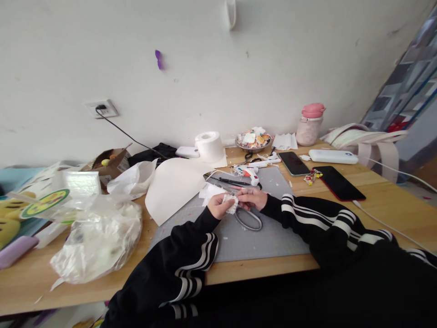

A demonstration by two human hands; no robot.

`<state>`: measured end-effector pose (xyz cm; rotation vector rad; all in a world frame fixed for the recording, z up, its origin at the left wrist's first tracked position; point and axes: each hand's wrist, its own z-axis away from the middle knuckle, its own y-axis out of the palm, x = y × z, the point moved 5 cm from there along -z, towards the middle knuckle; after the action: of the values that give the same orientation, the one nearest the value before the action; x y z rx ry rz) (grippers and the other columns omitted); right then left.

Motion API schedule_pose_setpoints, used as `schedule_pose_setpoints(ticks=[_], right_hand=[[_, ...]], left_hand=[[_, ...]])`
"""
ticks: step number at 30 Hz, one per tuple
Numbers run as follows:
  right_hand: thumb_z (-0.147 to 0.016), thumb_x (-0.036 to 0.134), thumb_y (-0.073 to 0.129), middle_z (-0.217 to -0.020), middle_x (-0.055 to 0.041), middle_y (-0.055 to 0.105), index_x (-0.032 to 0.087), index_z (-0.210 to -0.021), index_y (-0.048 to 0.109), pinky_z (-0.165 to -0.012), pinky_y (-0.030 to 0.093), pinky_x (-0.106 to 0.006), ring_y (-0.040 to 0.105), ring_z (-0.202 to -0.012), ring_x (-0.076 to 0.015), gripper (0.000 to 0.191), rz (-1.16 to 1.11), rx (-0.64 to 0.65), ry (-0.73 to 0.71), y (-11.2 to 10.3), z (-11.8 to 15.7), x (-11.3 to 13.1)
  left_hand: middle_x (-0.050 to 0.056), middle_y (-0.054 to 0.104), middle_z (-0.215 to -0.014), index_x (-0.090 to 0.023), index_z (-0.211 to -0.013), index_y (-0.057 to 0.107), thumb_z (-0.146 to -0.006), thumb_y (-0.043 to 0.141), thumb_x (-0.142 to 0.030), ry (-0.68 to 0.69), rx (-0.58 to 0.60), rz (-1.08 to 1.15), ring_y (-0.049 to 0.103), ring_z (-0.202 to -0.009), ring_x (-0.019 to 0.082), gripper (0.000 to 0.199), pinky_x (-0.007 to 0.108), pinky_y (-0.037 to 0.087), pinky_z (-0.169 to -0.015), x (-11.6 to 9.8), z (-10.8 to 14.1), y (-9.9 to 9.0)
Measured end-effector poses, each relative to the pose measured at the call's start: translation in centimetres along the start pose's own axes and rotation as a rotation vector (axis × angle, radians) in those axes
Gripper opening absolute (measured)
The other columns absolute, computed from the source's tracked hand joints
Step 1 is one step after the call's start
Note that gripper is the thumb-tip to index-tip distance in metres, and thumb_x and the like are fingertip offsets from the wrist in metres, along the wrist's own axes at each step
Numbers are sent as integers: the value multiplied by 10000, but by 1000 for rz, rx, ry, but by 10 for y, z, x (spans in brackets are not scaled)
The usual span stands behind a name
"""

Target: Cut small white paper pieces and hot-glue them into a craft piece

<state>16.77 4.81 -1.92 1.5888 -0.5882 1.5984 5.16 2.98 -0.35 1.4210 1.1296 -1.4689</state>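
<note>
My left hand [219, 206] is closed on a small white piece with a frilled, scalloped edge [231, 203], thumb across its front. Close beside it, the fingers of my right hand [251, 198] are pinched together at the piece's upper right side; what sits between them is too small to make out. A grey oval loop [249, 220] lies just below my right hand, its other end hidden behind the hands. Both hands are above a grey cutting mat [259, 246]. White paper scraps [209, 193] lie behind my left hand.
A hot glue gun [251, 174] and pens are beyond the hands. A large white sheet [177, 184], paper roll [209, 146] and plastic bag [99, 237] are leftward. Rightward are two phones [294, 163], a power bank [332, 156], cable, pink-lidded bottle [310, 125] and scrap bowl [253, 145].
</note>
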Motion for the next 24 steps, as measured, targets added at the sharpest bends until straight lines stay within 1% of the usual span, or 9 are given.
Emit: schedule_pose_setpoints(ticks=[5,12,17,24], right_hand=[[-554,372,700,-449,44,522,125,-646,542,-359,287,-175,421,-363,-46,307,0,-7,-3,1,1,1],[-551,393,699,-458,37,513,129,-628,539,-367,291,-173,416,-378,-51,318,36,1,8,1,1,0],[-533,387,698,-455,42,510,131,-624,530,-365,289,-168,412,-373,-44,319,52,-14,26,0,0,-1],[-495,353,701,-429,60,496,137,-605,516,-359,285,-157,407,-352,-36,304,70,-41,44,0,1,0]], left_hand=[[-49,380,-375,-168,-547,500,-591,663,-497,20,5,3,322,-400,74,369,231,213,-409,0,0,0],[-40,386,-359,-172,-525,510,-546,681,-524,18,33,-18,335,-408,88,392,234,227,-414,1,-2,-1],[-37,400,-380,-165,-532,518,-581,663,-496,35,37,-53,328,-418,84,364,232,220,-420,2,-2,-1],[-34,409,-389,-169,-525,520,-577,659,-470,33,62,-57,331,-422,89,335,240,224,-425,-1,0,3]])
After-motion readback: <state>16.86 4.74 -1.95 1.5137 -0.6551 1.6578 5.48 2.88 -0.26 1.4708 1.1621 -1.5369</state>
